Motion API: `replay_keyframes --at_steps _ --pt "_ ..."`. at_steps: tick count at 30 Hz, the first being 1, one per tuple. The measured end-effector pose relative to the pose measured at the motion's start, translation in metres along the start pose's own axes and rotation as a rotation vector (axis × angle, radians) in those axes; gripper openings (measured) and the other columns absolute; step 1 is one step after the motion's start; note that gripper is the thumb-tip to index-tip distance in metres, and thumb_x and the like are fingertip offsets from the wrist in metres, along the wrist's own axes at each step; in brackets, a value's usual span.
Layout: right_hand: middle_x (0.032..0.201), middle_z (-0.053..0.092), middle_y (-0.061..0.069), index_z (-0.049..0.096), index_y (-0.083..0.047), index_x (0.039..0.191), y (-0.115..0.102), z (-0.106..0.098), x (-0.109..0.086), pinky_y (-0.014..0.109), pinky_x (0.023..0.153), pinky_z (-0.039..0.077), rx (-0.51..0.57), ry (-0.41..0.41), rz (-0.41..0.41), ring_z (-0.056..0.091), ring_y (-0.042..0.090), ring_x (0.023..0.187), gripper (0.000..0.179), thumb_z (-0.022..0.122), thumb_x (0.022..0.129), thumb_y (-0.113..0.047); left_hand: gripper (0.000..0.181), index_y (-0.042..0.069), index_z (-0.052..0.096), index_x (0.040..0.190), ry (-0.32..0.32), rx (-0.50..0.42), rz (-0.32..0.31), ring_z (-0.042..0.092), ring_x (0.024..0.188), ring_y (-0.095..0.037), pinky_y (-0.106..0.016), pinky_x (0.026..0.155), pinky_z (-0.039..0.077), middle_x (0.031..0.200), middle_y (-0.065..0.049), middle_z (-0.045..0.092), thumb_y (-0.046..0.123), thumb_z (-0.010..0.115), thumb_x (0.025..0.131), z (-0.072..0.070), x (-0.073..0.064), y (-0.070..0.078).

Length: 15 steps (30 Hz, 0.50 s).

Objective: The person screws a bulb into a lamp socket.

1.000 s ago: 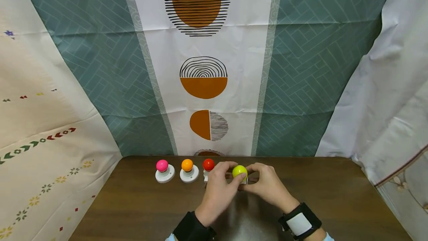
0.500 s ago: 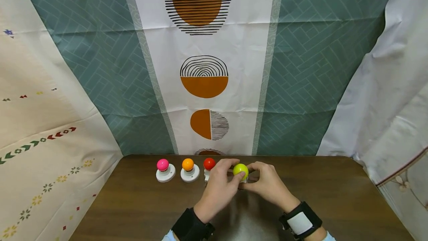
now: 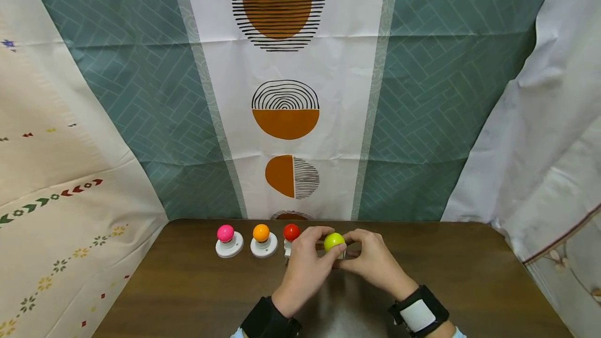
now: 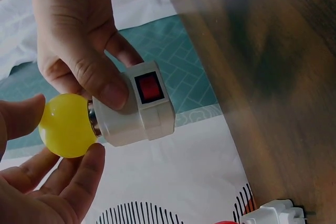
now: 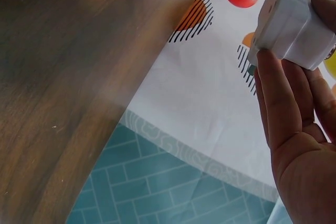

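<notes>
A yellow-green bulb (image 3: 334, 242) is up between both hands at the back of the table. My left hand (image 3: 302, 270) pinches the round glass (image 4: 65, 129) between thumb and fingers. With the thumb on top and fingers beneath, my right hand (image 3: 375, 265) grips a white bulb socket (image 4: 123, 121) that carries a red rocker switch (image 4: 150, 86). The bulb's metal screw base (image 4: 94, 118) shows partly at the socket's mouth. In the right wrist view the white socket (image 5: 291, 27) is held off the table, tilted, with much of the bulb out of frame.
Left of the hands stand a red bulb (image 3: 291, 231) in a white socket, partly behind the left hand, then an orange bulb (image 3: 261, 232) and a pink bulb (image 3: 225, 232) on round white bases. Patterned cloth (image 3: 422, 119) hangs behind the brown table (image 3: 188, 296).
Both hands stay around the bulb and socket in almost the same place. The head view shifts very slightly.
</notes>
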State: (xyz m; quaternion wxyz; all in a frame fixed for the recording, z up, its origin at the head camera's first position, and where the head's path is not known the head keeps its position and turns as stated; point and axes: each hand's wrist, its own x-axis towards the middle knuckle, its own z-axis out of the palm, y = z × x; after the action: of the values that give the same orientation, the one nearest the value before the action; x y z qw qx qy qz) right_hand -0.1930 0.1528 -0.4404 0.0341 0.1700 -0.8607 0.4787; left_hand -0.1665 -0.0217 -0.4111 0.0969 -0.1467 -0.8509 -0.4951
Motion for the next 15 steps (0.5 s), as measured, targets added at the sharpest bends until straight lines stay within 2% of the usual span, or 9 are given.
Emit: replay_keyframes --at_steps 7,15 --pt "0.095 0.063 -0.006 0.067 -0.022 0.093 -0.0001 -0.0018 -0.0009 0.022 0.071 0.056 0.023 -0.022 0.015 0.065 0.014 0.089 0.045 0.084 0.06 -0.046 0.03 0.019 0.063 0.111 -0.04 0.018 0.028 0.06 0.094 -0.01 -0.03 0.082 0.055 0.107 0.004 0.062 0.03 0.07 0.083 -0.0016 0.0019 0.0014" --pt "0.096 0.063 -0.008 0.067 -0.023 0.092 0.0012 -0.0004 -0.0014 0.021 0.071 0.055 0.018 -0.029 -0.003 0.064 0.014 0.09 0.042 0.083 0.061 -0.046 0.031 0.018 0.062 0.115 -0.126 -0.004 0.059 0.059 0.097 -0.009 -0.024 0.083 0.053 0.112 0.003 0.062 0.023 0.068 0.086 -0.0064 0.0034 -0.0001"
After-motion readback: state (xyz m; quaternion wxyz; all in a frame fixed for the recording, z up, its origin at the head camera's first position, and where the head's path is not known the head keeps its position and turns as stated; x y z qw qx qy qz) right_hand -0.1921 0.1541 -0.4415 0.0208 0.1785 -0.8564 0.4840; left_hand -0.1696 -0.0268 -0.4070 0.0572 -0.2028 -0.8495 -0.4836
